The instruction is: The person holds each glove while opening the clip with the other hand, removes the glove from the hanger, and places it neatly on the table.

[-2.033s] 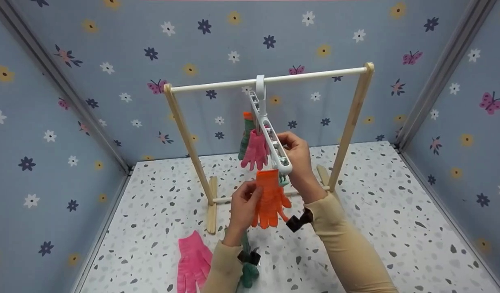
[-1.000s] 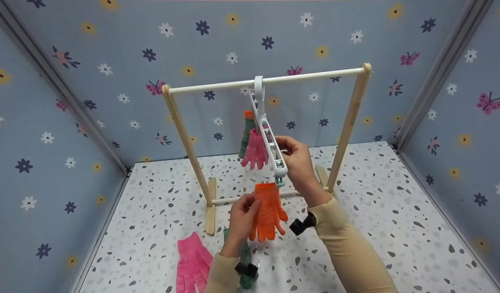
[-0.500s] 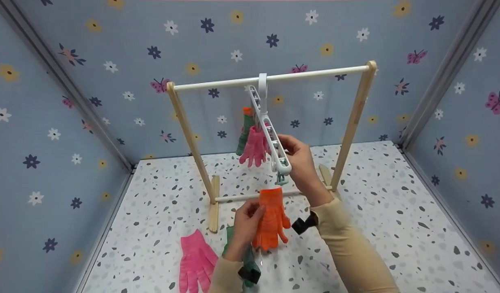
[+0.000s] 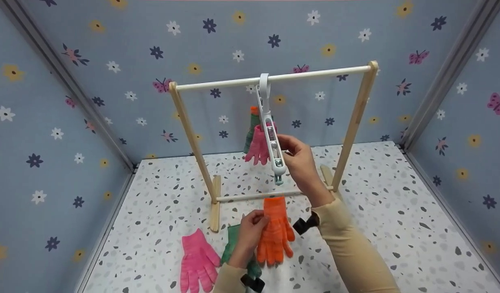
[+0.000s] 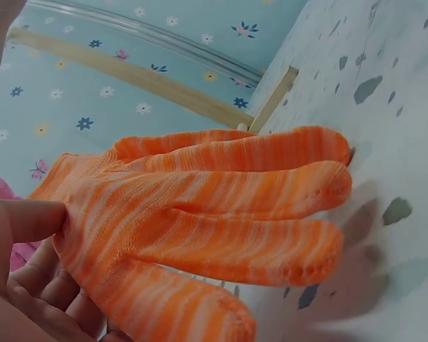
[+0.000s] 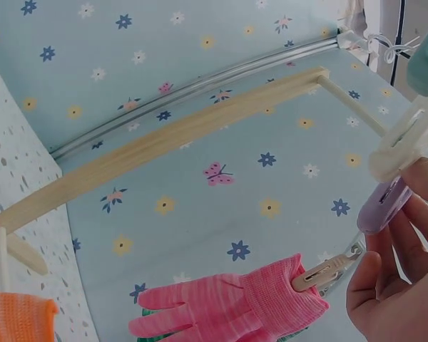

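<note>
My left hand (image 4: 250,232) pinches an orange knit glove (image 4: 275,232) by its edge near the cuff. In the left wrist view the glove's fingers (image 5: 271,192) point toward the speckled tabletop. Above, a white clip hanger (image 4: 272,142) hangs by its hook from the rack's rod. My right hand (image 4: 301,162) is at its right side, fingers curled around a purple clip (image 6: 382,206), one finger touching a white clip (image 6: 403,139). A pink glove (image 6: 228,306) hangs from a beige clip (image 6: 321,273). Behind it hangs a green glove with an orange cuff (image 4: 252,126).
A wooden rack (image 4: 358,118) with a white rod (image 4: 323,74) stands on the speckled tabletop (image 4: 376,228). A pink glove (image 4: 198,260) lies at the front left. Beside it a green glove (image 4: 231,240) lies partly under my left forearm. Flowered panels (image 4: 132,49) enclose the tabletop.
The left hand has brought the orange glove down, away from the hanger's near end and toward the tabletop. The hanger has swung slightly. My right hand has stayed at the clips.
</note>
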The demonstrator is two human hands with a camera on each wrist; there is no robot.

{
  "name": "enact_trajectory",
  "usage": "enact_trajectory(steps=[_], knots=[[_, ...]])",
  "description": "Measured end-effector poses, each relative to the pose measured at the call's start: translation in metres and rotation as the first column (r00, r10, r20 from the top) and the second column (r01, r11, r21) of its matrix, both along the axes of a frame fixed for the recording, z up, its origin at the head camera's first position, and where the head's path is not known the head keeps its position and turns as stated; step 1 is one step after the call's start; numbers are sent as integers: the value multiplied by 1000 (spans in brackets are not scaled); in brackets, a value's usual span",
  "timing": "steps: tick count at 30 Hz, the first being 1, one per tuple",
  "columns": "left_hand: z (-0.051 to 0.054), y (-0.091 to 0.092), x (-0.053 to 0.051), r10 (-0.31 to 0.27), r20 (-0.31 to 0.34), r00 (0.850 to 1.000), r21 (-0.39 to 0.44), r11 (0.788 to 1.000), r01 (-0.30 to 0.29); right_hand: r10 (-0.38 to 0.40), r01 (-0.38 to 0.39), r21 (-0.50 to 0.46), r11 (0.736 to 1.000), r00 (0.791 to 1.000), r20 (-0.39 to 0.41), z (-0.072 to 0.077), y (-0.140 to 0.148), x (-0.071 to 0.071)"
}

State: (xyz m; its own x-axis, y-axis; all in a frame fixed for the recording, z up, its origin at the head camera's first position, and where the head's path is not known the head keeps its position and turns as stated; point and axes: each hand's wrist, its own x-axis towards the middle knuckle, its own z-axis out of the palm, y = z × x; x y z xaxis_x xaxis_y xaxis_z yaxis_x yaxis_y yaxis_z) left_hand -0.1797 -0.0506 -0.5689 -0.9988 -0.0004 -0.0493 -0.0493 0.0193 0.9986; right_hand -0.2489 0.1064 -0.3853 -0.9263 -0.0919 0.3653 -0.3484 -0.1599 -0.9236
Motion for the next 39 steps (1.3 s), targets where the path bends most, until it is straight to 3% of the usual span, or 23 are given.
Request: enact_trajectory(steps=[4, 10, 20, 29, 33, 39], knots=[[-5, 1, 0, -35, 56, 998, 49, 998, 32, -7, 7, -11, 1000, 1000, 3, 0, 1, 1], [-9, -1, 3, -55, 135, 989, 22, 998, 53, -1, 1, -9, 1000, 1000, -2, 2, 1, 0], [-17, -6, 6, -74, 134, 988, -31, 996, 79, -7, 7, -4, 1000, 1000, 2, 2, 2, 1], [-18, -12, 6, -62, 156, 986, -180, 980, 90, -32, 33, -31, 999, 999, 19, 0, 5, 5], [-15, -14, 10, -42, 183, 982, -288, 953, 94, -44, 45, -16, 999, 999, 27, -2, 6, 6], [-10, -18, 14, -75, 127, 989, -460, 879, 125, -46, 47, -26, 999, 998, 35, -6, 8, 8]])
